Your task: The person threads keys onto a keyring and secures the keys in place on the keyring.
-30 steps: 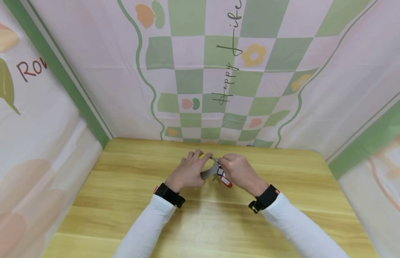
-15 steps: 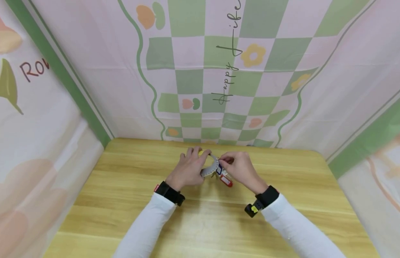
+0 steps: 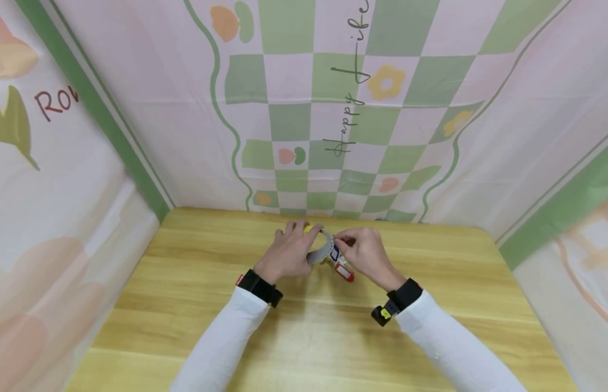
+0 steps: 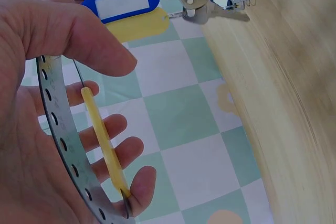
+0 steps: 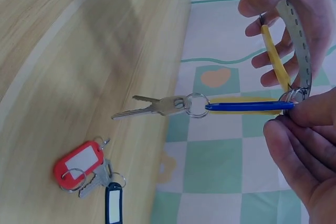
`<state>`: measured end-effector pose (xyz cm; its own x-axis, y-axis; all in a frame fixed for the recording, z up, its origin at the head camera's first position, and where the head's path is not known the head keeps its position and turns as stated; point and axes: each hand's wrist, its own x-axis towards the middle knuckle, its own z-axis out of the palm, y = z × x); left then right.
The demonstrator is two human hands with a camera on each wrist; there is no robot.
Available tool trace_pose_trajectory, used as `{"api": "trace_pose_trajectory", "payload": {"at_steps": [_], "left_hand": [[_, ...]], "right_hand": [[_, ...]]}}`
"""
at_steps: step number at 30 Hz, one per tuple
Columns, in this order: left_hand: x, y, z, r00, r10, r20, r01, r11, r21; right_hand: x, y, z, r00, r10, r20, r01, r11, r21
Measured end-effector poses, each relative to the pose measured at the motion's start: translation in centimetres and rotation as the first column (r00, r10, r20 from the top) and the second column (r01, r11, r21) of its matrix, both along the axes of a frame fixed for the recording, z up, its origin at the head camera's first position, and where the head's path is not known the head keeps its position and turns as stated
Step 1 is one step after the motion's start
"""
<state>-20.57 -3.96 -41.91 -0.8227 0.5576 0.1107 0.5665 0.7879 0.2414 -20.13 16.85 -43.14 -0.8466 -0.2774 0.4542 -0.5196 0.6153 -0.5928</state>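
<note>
My left hand (image 3: pixel 286 253) holds a curved metal key hoop (image 4: pixel 63 129), punched with holes along its band. Its yellow grip (image 4: pixel 105 142) lies across the curled fingers. At the band's edge, my right hand (image 3: pixel 365 253) pinches the small ring end of a blue key tag (image 5: pixel 247 106); the fingertips partly cover whether that ring passes through a hole. A yellow key tag (image 4: pixel 144 27) hangs alongside the blue one. From their far end extend metal keys (image 5: pixel 157 106) on a split ring.
On the wooden table (image 3: pixel 304 337) below the hands lie a red key tag (image 5: pixel 79 163), a dark key tag (image 5: pixel 113 205) and a small key (image 5: pixel 94 182). A checked cloth (image 3: pixel 333 125) hangs behind the table's back edge.
My right hand has turned from a closer, fist-like hold into a fingertip pinch at the hoop's edge. The hoop has tilted slightly in my left hand, which stays nearly in place.
</note>
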Motion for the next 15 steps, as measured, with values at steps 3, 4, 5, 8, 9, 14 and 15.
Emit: {"api": "trace_pose_trajectory", "payload": {"at_steps": [3,4,5,8,9,14,15], "left_hand": [[0.17,0.0,0.45,1.0,0.0,0.004,0.0,1.0,0.003],[0.23,0.0,0.57,1.0,0.0,0.011,0.0,1.0,0.002],[0.3,-0.02,0.68,1.0,0.002,0.019,-0.002,1.0,0.003],[0.43,-0.06,0.87,0.999,0.001,0.045,-0.001,1.0,0.003],[0.47,-0.07,0.94,0.999,-0.003,0.051,0.002,1.0,0.006],[0.72,-0.25,1.13,0.997,-0.016,0.07,0.015,1.0,0.015],[0.77,-0.29,1.15,0.997,-0.018,0.071,0.017,1.0,0.017]], "right_hand": [[0.14,-0.06,0.27,0.998,0.011,-0.062,-0.009,1.0,0.021],[0.21,-0.1,0.32,0.996,0.018,-0.087,-0.015,0.999,0.034],[0.27,-0.12,0.34,0.993,0.027,-0.112,-0.021,0.999,0.048],[0.33,-0.08,0.21,0.976,0.07,-0.206,-0.049,0.993,0.104],[0.35,-0.07,0.2,0.967,0.088,-0.239,-0.06,0.991,0.123],[0.4,0.04,0.26,0.92,0.172,-0.352,-0.101,0.973,0.209],[0.42,0.07,0.27,0.914,0.183,-0.363,-0.108,0.97,0.218]]}}
